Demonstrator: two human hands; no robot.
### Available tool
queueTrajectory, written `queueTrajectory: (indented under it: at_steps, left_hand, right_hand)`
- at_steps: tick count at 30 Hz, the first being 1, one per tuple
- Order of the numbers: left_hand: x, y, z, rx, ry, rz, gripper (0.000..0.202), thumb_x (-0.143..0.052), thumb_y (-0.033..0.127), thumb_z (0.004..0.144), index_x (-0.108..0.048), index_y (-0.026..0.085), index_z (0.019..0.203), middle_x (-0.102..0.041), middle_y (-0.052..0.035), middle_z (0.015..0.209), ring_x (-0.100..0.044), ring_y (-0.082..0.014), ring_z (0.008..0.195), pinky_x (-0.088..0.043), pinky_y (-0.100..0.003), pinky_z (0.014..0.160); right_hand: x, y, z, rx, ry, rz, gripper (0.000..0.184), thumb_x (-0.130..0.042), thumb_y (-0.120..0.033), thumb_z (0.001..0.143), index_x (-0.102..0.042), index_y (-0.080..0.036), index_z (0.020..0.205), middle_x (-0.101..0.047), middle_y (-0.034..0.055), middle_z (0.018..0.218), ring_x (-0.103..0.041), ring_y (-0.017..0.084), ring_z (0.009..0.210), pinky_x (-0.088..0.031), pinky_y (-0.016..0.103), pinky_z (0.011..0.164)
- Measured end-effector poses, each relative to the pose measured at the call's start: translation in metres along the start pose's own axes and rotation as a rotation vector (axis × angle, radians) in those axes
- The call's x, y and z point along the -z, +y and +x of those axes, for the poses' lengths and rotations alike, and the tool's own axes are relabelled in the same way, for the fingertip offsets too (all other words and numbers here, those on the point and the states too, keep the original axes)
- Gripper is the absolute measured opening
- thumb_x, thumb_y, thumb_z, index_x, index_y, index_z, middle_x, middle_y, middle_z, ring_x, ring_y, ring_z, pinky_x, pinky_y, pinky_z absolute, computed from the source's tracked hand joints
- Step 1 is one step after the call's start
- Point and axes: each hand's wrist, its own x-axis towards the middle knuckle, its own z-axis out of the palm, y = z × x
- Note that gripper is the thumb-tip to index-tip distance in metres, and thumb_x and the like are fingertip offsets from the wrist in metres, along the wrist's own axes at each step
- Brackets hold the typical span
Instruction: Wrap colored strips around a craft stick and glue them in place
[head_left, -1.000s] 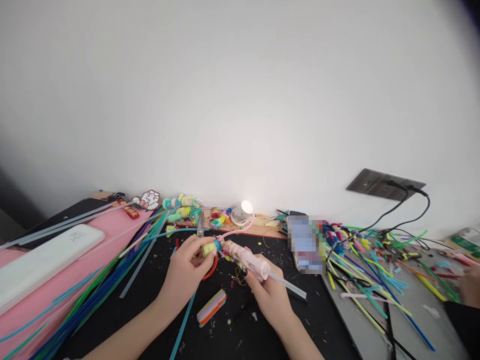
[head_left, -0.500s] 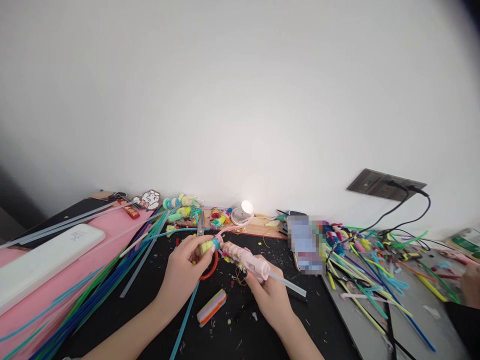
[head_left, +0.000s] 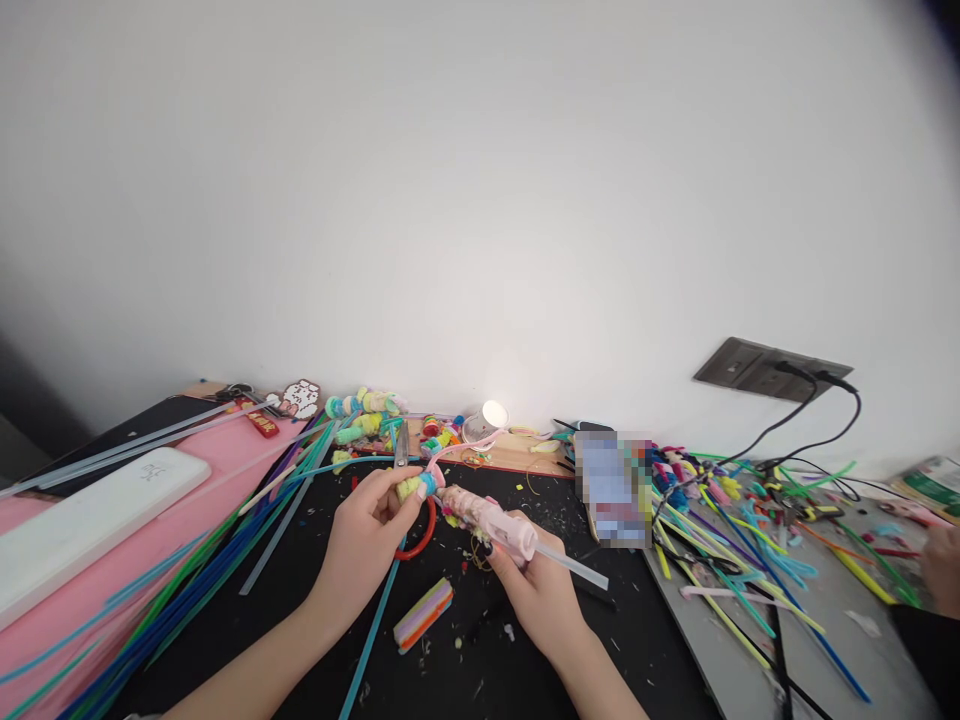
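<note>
My left hand [head_left: 373, 530] pinches a small coil of yellow, blue and pink pipe cleaner [head_left: 421, 487], with a loose pink end trailing up and right. My right hand [head_left: 544, 585] is wrapped round a pale pink hot glue gun [head_left: 495, 523]; a clear glue stick [head_left: 577, 567] juts from its back. The gun's nozzle is close beside the pink part of the coil; whether they touch I cannot tell. Behind my left hand lie scissors with red handles [head_left: 420, 540]. Below the gun rests a short striped bundle of pipe cleaners [head_left: 424, 615].
Long pipe cleaners [head_left: 202, 570] and a white case [head_left: 112, 520] lie on the left. A lit lamp [head_left: 487, 424] stands by the wall. A phone [head_left: 613, 490] leans at the right, near many loose pipe cleaners [head_left: 750, 570]. Another person's hand [head_left: 941, 565] is at the far right.
The coil in my left hand has turned and risen slightly, its pink end now lifted higher. The glue gun has shifted a little to the left.
</note>
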Motion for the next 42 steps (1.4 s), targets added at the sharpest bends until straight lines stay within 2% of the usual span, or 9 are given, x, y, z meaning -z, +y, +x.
queueTrajectory:
  at_steps: [6,11,16,21,26,30,33,36,42]
  left_hand:
    - [0.000,0.000,0.000,0.097,-0.018,-0.121,0.035,-0.062,0.045,0.080,-0.068,0.018,0.101,-0.057,0.0009,0.071,-0.052,-0.0163,0.064,-0.044,-0.026,0.059]
    - [0.001,-0.002,0.001,0.116,-0.024,-0.158,0.036,-0.063,0.044,0.080,-0.066,0.018,0.105,-0.063,-0.0031,0.084,-0.057,-0.0182,0.072,-0.046,-0.028,0.064]
    - [0.001,0.000,0.000,0.020,-0.040,-0.072,0.029,-0.059,0.042,0.083,-0.067,0.019,0.100,-0.057,-0.0009,0.078,-0.052,-0.0164,0.064,-0.043,-0.027,0.059]
    - [-0.001,-0.002,-0.002,-0.143,-0.081,0.062,0.023,-0.054,0.034,0.086,-0.067,0.019,0.099,-0.049,0.0012,0.074,-0.047,-0.0146,0.058,-0.041,-0.026,0.055]
    - [-0.002,-0.003,-0.004,-0.334,-0.142,0.161,0.019,-0.051,0.023,0.087,-0.067,0.018,0.097,-0.050,0.0006,0.075,-0.051,-0.0134,0.058,-0.044,-0.025,0.057]
    - [-0.003,-0.003,-0.006,-0.458,-0.198,0.211,0.022,-0.049,0.017,0.088,-0.067,0.017,0.101,-0.054,-0.0012,0.080,-0.053,-0.0129,0.061,-0.045,-0.024,0.060]
    - [-0.003,-0.003,-0.006,-0.467,-0.199,0.217,0.022,-0.050,0.017,0.088,-0.067,0.018,0.101,-0.054,-0.0011,0.080,-0.053,-0.0129,0.062,-0.045,-0.024,0.061]
    - [-0.004,-0.003,-0.005,-0.401,-0.176,0.203,0.020,-0.051,0.019,0.088,-0.067,0.018,0.099,-0.053,-0.0006,0.078,-0.053,-0.0131,0.060,-0.045,-0.024,0.058]
    - [-0.006,-0.009,-0.003,-0.252,-0.138,0.144,0.019,-0.053,0.026,0.087,-0.067,0.019,0.097,-0.050,0.0011,0.073,-0.050,-0.0138,0.057,-0.042,-0.026,0.055]
  right_hand:
    - [-0.001,-0.001,-0.001,-0.040,-0.041,-0.049,0.017,-0.049,-0.027,0.091,-0.057,-0.021,0.077,-0.058,-0.0011,0.068,-0.055,0.015,0.058,-0.041,0.025,0.056]
    - [0.003,0.000,0.001,-0.186,-0.020,-0.210,0.014,-0.050,-0.027,0.088,-0.061,-0.023,0.095,-0.069,0.0019,0.082,-0.064,0.020,0.069,-0.042,0.027,0.061]
    - [-0.001,0.008,0.000,-0.291,0.000,-0.435,0.033,-0.055,-0.019,0.077,-0.059,-0.023,0.109,-0.070,0.0080,0.102,-0.065,0.029,0.091,-0.042,0.034,0.073]
    - [-0.006,0.013,-0.003,-0.312,0.029,-0.493,0.044,-0.056,-0.018,0.071,-0.059,-0.023,0.114,-0.064,0.0118,0.108,-0.058,0.034,0.097,-0.042,0.047,0.081]
    - [0.002,0.004,0.001,-0.093,0.329,-0.344,0.051,-0.050,-0.018,0.080,-0.045,-0.019,0.131,-0.050,0.0161,0.127,-0.047,0.034,0.119,-0.042,0.051,0.094]
    - [0.005,0.003,0.002,0.085,0.276,-0.346,0.051,-0.050,-0.015,0.086,-0.044,-0.022,0.136,-0.049,0.0124,0.138,-0.038,0.032,0.131,-0.036,0.052,0.104]
    - [0.003,0.006,0.001,0.131,0.193,-0.325,0.037,-0.051,-0.013,0.089,-0.056,-0.025,0.124,-0.065,0.0073,0.120,-0.047,0.029,0.124,-0.035,0.051,0.104]
    - [0.002,0.005,0.000,0.164,0.185,-0.270,0.025,-0.049,-0.011,0.092,-0.064,-0.025,0.107,-0.070,0.0038,0.095,-0.062,0.024,0.095,-0.039,0.047,0.097]
    - [0.001,-0.006,0.000,0.259,0.183,-0.173,0.027,-0.050,-0.004,0.090,-0.066,-0.021,0.102,-0.070,0.0026,0.082,-0.062,0.017,0.071,-0.044,0.032,0.071]
